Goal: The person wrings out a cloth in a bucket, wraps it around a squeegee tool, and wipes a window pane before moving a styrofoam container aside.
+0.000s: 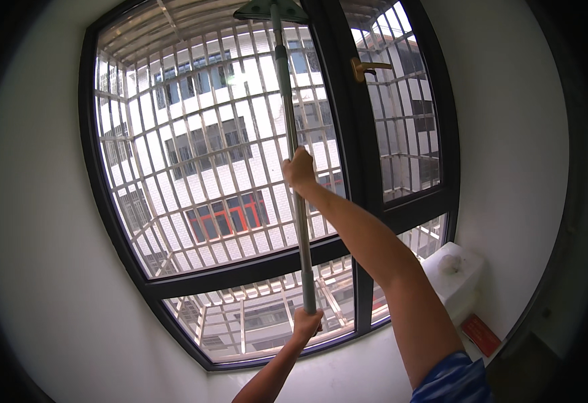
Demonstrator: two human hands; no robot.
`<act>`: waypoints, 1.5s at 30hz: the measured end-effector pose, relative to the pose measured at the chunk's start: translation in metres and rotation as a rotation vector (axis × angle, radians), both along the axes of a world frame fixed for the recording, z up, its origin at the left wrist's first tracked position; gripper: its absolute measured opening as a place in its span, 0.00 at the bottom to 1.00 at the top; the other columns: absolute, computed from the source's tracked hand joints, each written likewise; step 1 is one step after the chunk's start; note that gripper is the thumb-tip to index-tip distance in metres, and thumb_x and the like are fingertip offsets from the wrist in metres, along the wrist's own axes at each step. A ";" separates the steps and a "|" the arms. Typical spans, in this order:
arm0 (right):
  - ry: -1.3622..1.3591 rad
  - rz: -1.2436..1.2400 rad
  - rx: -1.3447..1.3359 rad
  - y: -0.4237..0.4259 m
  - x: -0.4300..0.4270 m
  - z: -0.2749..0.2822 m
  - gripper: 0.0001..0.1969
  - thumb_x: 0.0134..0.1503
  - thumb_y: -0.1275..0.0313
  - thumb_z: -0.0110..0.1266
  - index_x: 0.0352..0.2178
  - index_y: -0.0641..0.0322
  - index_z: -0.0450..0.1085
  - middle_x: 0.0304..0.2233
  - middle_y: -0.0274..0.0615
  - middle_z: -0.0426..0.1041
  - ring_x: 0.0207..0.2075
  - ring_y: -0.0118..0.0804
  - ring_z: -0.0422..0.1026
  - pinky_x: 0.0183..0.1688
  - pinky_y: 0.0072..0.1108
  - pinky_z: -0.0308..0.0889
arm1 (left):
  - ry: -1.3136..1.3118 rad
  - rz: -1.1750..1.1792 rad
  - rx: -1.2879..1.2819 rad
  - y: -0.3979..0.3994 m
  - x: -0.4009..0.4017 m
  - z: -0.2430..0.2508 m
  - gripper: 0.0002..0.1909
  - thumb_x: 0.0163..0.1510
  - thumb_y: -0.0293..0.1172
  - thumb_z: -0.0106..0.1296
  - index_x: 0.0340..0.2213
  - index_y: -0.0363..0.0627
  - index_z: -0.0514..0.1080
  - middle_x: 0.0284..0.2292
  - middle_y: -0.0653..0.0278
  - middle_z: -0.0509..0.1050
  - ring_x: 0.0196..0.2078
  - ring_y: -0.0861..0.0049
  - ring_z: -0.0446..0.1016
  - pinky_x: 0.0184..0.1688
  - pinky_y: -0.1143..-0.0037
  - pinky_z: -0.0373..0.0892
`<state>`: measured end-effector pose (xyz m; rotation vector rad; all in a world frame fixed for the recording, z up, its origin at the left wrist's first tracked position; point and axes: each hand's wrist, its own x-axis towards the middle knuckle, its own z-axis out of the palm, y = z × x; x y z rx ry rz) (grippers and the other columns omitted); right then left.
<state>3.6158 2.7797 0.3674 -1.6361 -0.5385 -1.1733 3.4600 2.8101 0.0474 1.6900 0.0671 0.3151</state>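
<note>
A telescopic pole [301, 226] of bare metal with grey-green sleeves stands nearly upright before the window. My right hand [300, 169] is wrapped around its metal middle. Lower down, my left hand [307, 322] grips the end below the grey handle sleeve. At the top, the green triangular head [271, 11] of the window-cleaning tool lies over the upper part of the large glass pane [218, 166], near the dark frame. Whether its pad presses on the glass I cannot tell. The picture's top edge cuts off part of the head.
The dark window frame [248, 276] divides several panes. A gold-coloured window handle [369, 68] juts from the right sash. Metal security bars [193, 106] stand outside. At lower right are a white block-like object [455, 274] with a crumpled whitish thing [449, 264] on it, and a red booklet-like item [481, 335].
</note>
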 end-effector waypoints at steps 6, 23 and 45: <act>0.055 0.106 0.033 0.025 -0.042 -0.157 0.09 0.42 0.79 0.45 0.26 0.75 0.60 0.14 0.57 0.63 0.20 0.57 0.67 0.22 0.33 0.62 | 0.198 0.047 0.104 0.047 -0.045 -0.140 0.13 0.42 0.28 0.49 0.09 0.39 0.64 0.08 0.63 0.65 0.10 0.79 0.67 0.13 0.78 0.63; 0.417 0.352 0.191 0.046 -0.189 -0.398 0.06 0.44 0.78 0.44 0.24 0.65 0.56 0.12 0.46 0.58 0.14 0.45 0.61 0.19 0.29 0.58 | 0.454 0.252 0.236 0.086 -0.260 -0.321 0.10 0.41 0.28 0.49 0.12 0.38 0.66 0.08 0.63 0.66 0.11 0.77 0.68 0.15 0.77 0.66; 0.882 0.706 0.565 0.091 -0.260 -0.469 0.07 0.44 0.80 0.44 0.24 0.59 0.54 0.10 0.33 0.56 0.06 0.26 0.59 0.06 0.19 0.57 | 0.541 0.327 0.674 0.174 -0.373 -0.337 0.07 0.35 0.30 0.51 0.16 0.39 0.67 0.18 0.51 0.70 0.23 0.54 0.70 0.26 0.64 0.67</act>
